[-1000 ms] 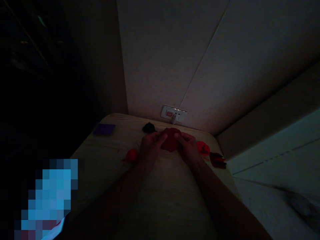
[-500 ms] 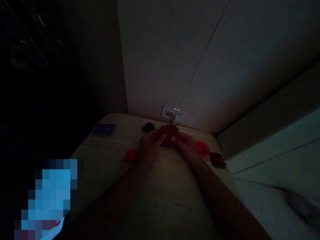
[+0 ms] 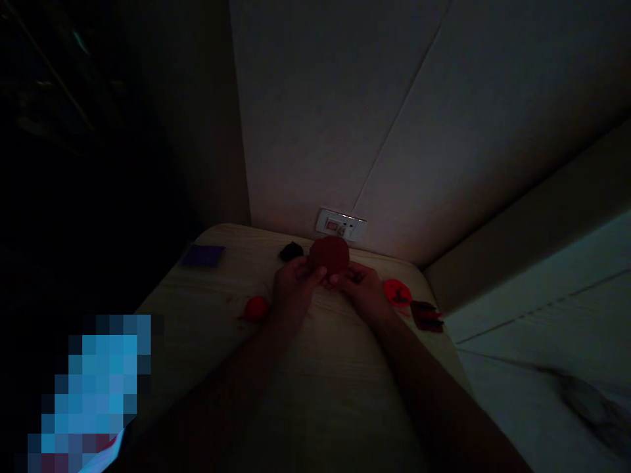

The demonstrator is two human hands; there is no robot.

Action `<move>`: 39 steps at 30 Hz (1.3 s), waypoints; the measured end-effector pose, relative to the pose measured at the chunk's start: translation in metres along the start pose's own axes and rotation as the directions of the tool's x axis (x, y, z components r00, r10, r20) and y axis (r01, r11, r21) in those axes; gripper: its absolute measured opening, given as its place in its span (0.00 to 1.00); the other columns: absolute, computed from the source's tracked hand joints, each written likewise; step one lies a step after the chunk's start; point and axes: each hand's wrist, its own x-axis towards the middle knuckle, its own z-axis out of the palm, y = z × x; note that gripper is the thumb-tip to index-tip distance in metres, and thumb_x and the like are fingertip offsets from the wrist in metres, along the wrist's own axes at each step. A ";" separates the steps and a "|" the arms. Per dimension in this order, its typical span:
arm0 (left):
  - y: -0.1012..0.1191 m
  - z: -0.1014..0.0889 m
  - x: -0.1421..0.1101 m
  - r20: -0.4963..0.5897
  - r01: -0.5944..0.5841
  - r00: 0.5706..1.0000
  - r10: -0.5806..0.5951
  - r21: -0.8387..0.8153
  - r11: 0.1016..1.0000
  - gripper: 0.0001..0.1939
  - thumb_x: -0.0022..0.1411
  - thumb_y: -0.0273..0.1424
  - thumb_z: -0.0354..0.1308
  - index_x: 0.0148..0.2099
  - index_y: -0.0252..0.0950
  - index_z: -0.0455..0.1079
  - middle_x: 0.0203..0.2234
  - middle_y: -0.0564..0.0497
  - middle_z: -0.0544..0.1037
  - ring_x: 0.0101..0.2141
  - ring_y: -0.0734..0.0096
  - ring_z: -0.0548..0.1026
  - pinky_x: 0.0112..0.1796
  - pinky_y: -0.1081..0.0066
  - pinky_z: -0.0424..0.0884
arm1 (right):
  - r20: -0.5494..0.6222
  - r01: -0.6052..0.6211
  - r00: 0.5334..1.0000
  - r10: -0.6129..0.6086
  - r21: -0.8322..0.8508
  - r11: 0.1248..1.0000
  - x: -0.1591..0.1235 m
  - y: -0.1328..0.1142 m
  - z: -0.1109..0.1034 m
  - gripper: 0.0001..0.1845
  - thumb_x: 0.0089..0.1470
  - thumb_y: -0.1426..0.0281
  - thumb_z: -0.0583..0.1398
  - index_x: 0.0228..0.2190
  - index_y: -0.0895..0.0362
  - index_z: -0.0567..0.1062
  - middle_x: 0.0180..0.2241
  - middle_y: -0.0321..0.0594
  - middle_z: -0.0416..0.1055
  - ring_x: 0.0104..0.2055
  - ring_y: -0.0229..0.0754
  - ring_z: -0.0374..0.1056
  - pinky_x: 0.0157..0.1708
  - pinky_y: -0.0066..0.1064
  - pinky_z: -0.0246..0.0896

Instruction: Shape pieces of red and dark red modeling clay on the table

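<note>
Dim light. Both hands hold a flat red disc upright above the far edge of the table, near the wall socket. Left hand and right hand pinch its lower rim, fingertips closed on it. Judgement: keep the pinch light and even, supporting the rim from both sides, or the soft disc may sag or tear. A red ball lies left.
</note>
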 end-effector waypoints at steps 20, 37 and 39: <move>0.004 0.000 -0.001 0.044 0.006 0.999 -0.009 0.079 0.997 0.20 0.44 0.31 0.74 0.42 0.33 0.76 0.31 0.46 0.84 0.30 0.66 0.81 0.33 0.70 0.75 | 0.020 -0.111 0.994 0.111 -0.006 0.994 -0.002 -0.001 -0.002 0.17 0.39 0.58 0.77 0.21 0.57 0.83 0.24 0.42 0.82 0.21 0.41 0.75 0.25 0.31 0.73; 0.006 0.000 -0.002 0.043 -0.029 0.999 0.026 0.070 0.997 0.18 0.50 0.37 0.72 0.42 0.33 0.80 0.36 0.45 0.85 0.35 0.63 0.81 0.38 0.69 0.73 | 0.014 -0.102 0.995 0.102 0.022 0.995 -0.002 -0.002 -0.002 0.16 0.39 0.60 0.77 0.24 0.59 0.83 0.24 0.43 0.82 0.24 0.42 0.77 0.27 0.31 0.74; 0.004 -0.001 -0.001 0.036 -0.044 0.999 0.041 0.094 0.995 0.18 0.51 0.37 0.72 0.42 0.33 0.80 0.36 0.45 0.85 0.36 0.64 0.81 0.39 0.69 0.73 | -0.002 -0.089 0.996 0.089 0.024 0.996 -0.001 -0.002 -0.002 0.15 0.39 0.60 0.77 0.24 0.57 0.83 0.25 0.42 0.82 0.24 0.40 0.77 0.29 0.31 0.74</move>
